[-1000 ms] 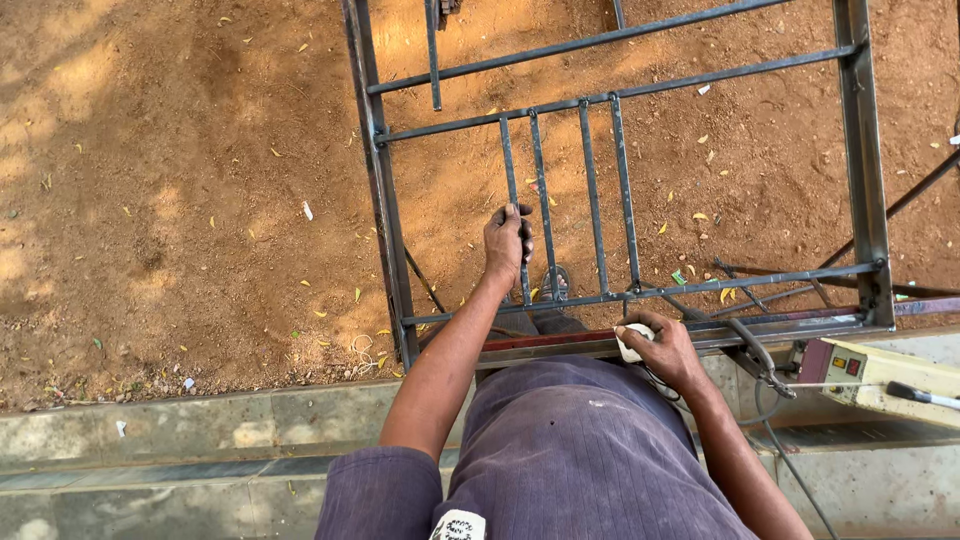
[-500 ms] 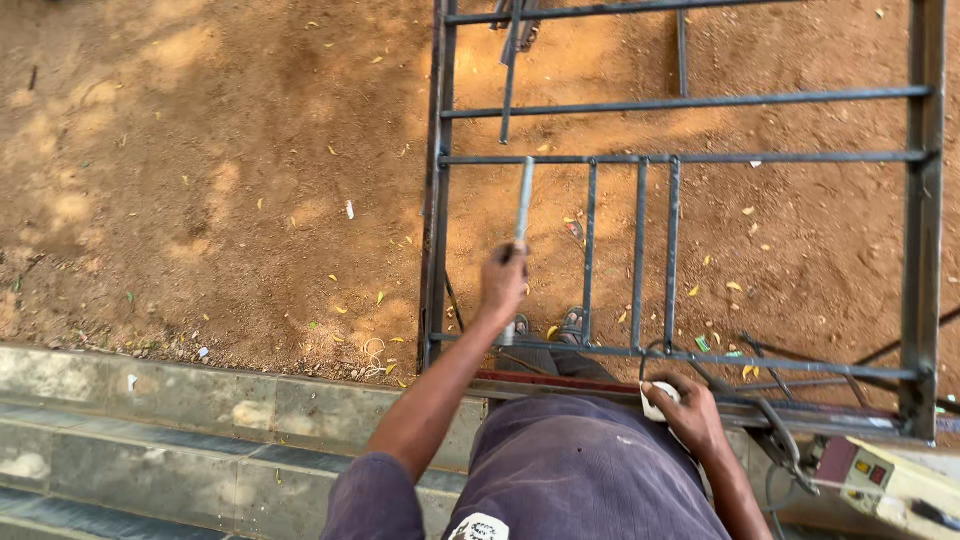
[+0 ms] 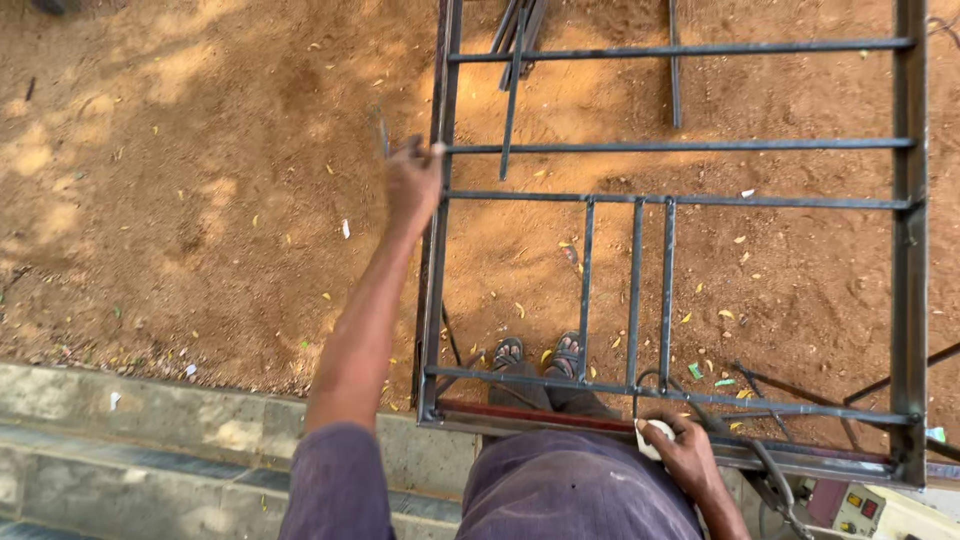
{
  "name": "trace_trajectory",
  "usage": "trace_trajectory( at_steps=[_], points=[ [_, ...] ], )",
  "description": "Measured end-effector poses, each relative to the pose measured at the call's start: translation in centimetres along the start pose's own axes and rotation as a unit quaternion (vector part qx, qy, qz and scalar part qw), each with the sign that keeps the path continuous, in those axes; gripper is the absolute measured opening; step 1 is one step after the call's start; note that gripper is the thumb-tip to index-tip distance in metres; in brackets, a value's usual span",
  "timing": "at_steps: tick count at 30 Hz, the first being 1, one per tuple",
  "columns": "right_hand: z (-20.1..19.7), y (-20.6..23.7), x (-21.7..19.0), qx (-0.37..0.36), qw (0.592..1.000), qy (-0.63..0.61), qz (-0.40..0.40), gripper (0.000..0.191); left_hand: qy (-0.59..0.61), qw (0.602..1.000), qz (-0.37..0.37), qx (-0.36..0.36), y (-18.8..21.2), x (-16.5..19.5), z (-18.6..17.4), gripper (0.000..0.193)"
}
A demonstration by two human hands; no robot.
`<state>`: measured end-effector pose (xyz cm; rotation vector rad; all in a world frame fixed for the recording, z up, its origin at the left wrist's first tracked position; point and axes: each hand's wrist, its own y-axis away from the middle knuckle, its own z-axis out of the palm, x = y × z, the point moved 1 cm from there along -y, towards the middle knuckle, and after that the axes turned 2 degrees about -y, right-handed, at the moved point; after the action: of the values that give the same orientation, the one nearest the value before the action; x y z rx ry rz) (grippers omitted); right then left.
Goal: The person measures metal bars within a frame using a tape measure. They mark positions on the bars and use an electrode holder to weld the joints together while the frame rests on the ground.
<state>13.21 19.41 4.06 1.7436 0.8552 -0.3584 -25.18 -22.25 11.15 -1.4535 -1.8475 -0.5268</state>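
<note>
A dark metal grille frame lies flat over sandy ground, with three short upright bars between its lower rails. My left hand reaches out to the frame's left rail and is closed on a short thin metal bar, blurred, just outside the frame. My right hand rests on the near rail, gripping a white-tipped tool with a black cable trailing right. My sandalled feet stand inside the frame.
Loose metal bars lie at the top across the frame. A pale welding machine with knobs sits at the bottom right. A concrete step runs along the bottom left. Sandy dirt with scattered leaves lies to the left.
My left hand has pulled the short bar up out of the grille's uprights and carried it left, past the frame's left rail. My right hand has stayed on the near rail.
</note>
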Motion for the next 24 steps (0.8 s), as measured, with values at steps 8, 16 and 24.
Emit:
trace_trajectory(
  at_steps=[8,16,24],
  points=[
    [-0.1,-0.7,1.2,0.01,1.0,-0.014,0.003,0.038,-0.166,0.982,0.012,-0.089,-5.7,8.6,10.9,0.067],
    [-0.2,-2.4,2.9,0.024,1.0,0.007,0.017,0.038,-0.104,0.988,-0.058,-0.095,-7.8,7.3,16.5,0.026],
    [-1.1,-3.3,1.6,-0.046,0.998,-0.01,0.043,0.038,0.108,0.993,-0.015,-0.048,-1.5,5.1,14.1,0.035]
  ],
)
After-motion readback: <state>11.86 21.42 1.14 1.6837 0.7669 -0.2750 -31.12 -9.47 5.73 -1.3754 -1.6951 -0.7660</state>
